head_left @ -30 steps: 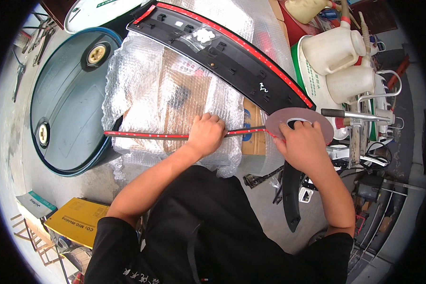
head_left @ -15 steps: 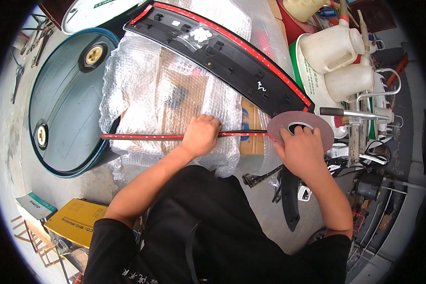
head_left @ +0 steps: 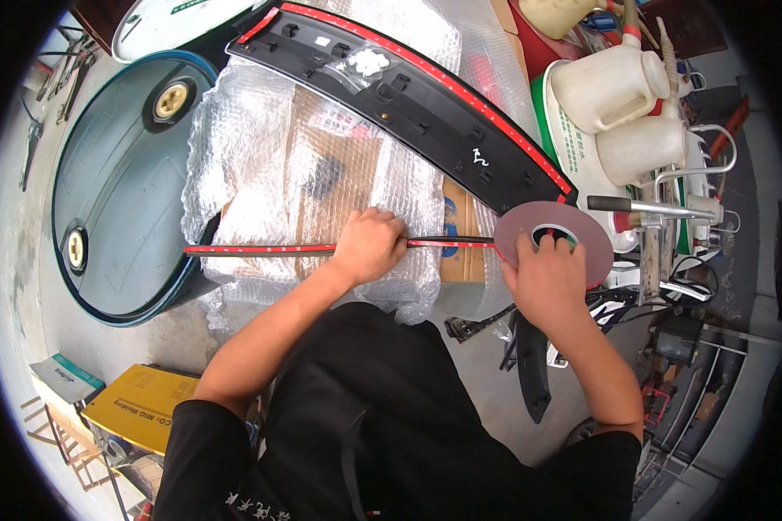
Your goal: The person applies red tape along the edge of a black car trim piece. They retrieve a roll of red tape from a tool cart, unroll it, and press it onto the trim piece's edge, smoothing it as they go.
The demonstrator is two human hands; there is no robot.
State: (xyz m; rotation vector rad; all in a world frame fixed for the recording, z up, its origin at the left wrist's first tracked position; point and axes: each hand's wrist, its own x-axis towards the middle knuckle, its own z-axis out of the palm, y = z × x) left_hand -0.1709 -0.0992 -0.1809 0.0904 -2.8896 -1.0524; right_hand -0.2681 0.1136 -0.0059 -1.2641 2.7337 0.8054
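Left hand (head_left: 369, 250) closed around the narrow black strip (head_left: 447, 239); right hand (head_left: 547, 276) grips the tape roll (head_left: 516, 224), fingers at its core. From where I stand, good practice is to hold the red tape (head_left: 261, 250) taut and press it in line with the strip, which extends over the bubble wrap (head_left: 252, 187) near the curved black panel (head_left: 439, 135)

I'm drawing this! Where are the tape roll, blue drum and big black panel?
Tape roll (head_left: 595, 240), head view: its flat side.
Blue drum (head_left: 135, 191), head view: its flat end.
Big black panel (head_left: 434, 111), head view: its dark face.
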